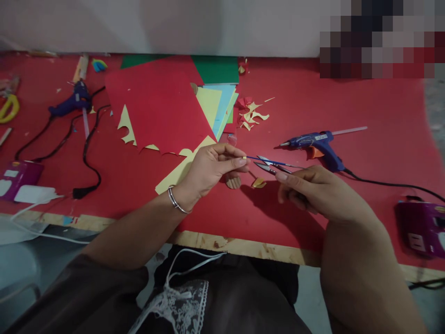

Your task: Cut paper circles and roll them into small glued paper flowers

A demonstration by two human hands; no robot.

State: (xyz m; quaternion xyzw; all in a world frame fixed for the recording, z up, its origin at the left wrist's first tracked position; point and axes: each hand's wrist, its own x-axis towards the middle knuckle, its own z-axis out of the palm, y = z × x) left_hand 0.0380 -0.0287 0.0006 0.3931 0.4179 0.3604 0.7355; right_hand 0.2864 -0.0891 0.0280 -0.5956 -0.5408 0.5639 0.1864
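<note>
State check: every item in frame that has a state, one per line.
left hand: pinching a thin blue stick at its end
right hand: holding small snips, blades open at the stick
near glue gun: lying on its side, corded, glue stick in the back
far glue gun: lying down, corded
red paper sheet: flat, lower edge cut ragged
yellow scissors: lying at the table's left edge

We look from one head-worn camera, forward and steeply down over our own lap onto the red bench (pixel 347 102). The near bench edge crosses the lower middle; a pale wall closes the top. The view sits close: our left hand (pixel 208 169) and right hand (pixel 320 190) fill the centre. No second view shares it.
</note>
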